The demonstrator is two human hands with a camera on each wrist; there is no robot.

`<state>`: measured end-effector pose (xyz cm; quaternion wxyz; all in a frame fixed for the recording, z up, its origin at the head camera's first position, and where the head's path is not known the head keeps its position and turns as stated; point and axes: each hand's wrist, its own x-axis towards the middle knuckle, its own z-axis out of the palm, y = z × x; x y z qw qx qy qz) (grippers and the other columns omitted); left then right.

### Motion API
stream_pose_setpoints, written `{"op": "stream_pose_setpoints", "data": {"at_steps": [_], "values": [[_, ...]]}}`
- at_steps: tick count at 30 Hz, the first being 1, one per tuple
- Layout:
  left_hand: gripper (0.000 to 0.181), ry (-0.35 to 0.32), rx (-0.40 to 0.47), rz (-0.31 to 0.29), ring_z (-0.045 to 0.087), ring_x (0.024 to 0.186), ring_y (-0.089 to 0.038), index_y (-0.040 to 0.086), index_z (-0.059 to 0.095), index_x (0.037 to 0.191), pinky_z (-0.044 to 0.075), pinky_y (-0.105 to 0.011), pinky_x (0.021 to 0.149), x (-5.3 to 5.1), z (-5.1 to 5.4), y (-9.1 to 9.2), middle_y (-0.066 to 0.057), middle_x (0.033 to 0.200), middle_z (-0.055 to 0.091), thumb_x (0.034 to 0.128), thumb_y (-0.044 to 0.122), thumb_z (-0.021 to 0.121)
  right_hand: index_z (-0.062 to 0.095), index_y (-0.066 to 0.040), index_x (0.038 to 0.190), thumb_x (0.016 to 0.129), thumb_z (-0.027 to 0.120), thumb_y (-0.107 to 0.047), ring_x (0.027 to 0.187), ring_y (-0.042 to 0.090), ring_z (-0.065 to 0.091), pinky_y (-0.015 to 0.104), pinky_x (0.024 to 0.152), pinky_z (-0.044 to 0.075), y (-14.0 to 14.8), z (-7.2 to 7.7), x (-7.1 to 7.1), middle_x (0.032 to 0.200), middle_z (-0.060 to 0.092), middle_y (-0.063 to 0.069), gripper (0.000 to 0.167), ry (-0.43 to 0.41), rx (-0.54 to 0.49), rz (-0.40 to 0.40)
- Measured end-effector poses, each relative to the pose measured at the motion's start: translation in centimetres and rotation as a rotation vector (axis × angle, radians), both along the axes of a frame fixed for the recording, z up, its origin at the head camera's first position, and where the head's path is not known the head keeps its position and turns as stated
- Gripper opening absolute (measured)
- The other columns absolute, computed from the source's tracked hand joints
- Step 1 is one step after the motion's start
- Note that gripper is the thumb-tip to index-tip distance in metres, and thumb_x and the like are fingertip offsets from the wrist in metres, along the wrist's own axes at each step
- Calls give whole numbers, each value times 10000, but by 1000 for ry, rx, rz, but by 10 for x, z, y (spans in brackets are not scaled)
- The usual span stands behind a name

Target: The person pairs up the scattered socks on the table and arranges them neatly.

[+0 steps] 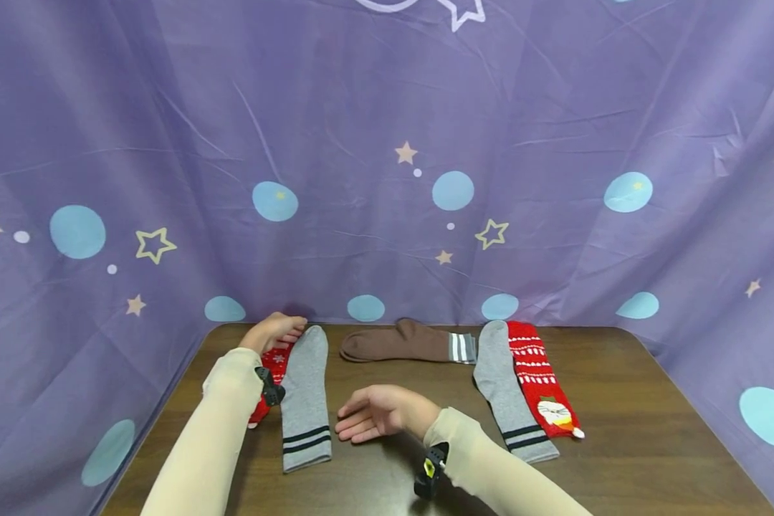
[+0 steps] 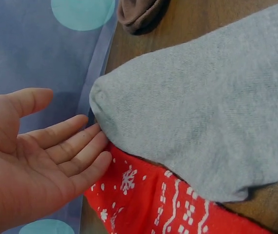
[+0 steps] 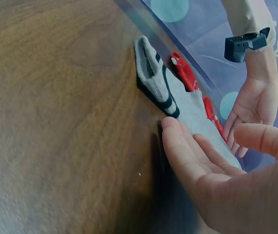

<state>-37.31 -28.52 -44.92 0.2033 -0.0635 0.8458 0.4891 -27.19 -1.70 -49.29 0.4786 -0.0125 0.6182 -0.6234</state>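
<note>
A grey sock point(image 1: 306, 387) with black stripes at its cuff lies lengthwise on the left of the table. Partly under it is a red sock point(image 2: 129, 190) with white snowflakes. My left hand point(image 1: 274, 332) is at the toe end of these two, its fingers extended and its fingertips by the grey toe; whether they touch it cannot be told. To the right of the grey sock, near its cuff, my right hand point(image 1: 387, 413) hovers over the table with fingers nearly straight and thumb apart. In the right wrist view, the cuff of the grey sock point(image 3: 151, 73) gapes a little. Neither hand holds anything.
A brown sock point(image 1: 400, 342) with white stripes lies crosswise at the back. On the right, another grey sock point(image 1: 506, 387) lies beside a red sock point(image 1: 542, 380) with a white face design. A purple curtain point(image 1: 374, 179) hangs behind the wooden table point(image 1: 645, 430).
</note>
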Motion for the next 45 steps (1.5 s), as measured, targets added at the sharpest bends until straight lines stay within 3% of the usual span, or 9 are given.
{"op": "stream_pose_setpoints", "data": {"at_steps": [9,15,20,23,31,34,36,40,45], "values": [[520,18,3,38,513,1365,-428,-129,450,1436,465,-509,1121,-1,-2,1,-301,1470,503,1052,223,446,638,-42,1134,1005,493,-191,1149,288,701,446,1069,533,-11,0,6,1339,634,262,245,-14,-4,-2],[418,25,-27,77,640,1210,-350,-127,558,1314,535,-428,993,-2,-7,2,-256,1351,630,991,139,562,632,-17,1166,1002,484,-211,1147,289,702,461,1089,517,-16,-2,9,1329,642,264,294,-27,-12,-24],[269,46,-62,107,702,955,-201,-77,656,1131,558,-382,869,-2,-8,3,-159,1064,755,914,81,648,638,-4,1176,1001,484,-209,1099,261,714,469,1107,502,-18,-3,11,1294,671,248,310,-35,-16,-34],[205,46,-92,137,673,849,-136,-40,669,1056,558,-372,835,-2,-10,5,-36,867,721,886,72,690,659,-3,1132,998,509,-170,1009,224,724,444,1075,531,-21,-1,14,1188,725,205,261,-11,8,-21],[111,55,-127,160,626,757,-138,10,624,892,569,-355,787,-2,-12,5,-10,721,652,870,70,715,680,52,1079,986,555,-95,870,190,732,328,936,606,-29,3,24,1075,749,194,214,45,66,-5],[95,34,-68,114,640,842,-168,33,591,903,572,-373,873,-3,-11,4,-33,814,646,910,93,664,682,69,1081,978,561,-87,846,176,732,289,870,621,-30,2,24,1031,756,176,223,70,72,-33],[195,4,-13,51,672,1059,-280,-58,604,1053,547,-434,1010,-4,-10,3,-182,1062,687,956,110,599,676,94,1103,971,561,-71,827,164,729,285,855,624,-29,2,23,1048,757,201,240,85,65,-68],[485,-53,84,-76,428,1420,-472,-163,424,1404,401,-542,1183,-5,-9,-2,-371,1531,376,1029,139,481,630,123,1178,986,530,-51,920,199,737,322,924,610,-28,0,19,1201,701,279,278,101,21,-169],[406,-55,166,-129,556,1291,-328,-96,479,1381,427,-499,1167,-7,-8,-11,-235,1390,569,1060,151,486,594,122,1237,1005,518,-52,1002,227,724,351,963,593,-29,-5,14,1269,667,290,300,120,-41,-284]]}}
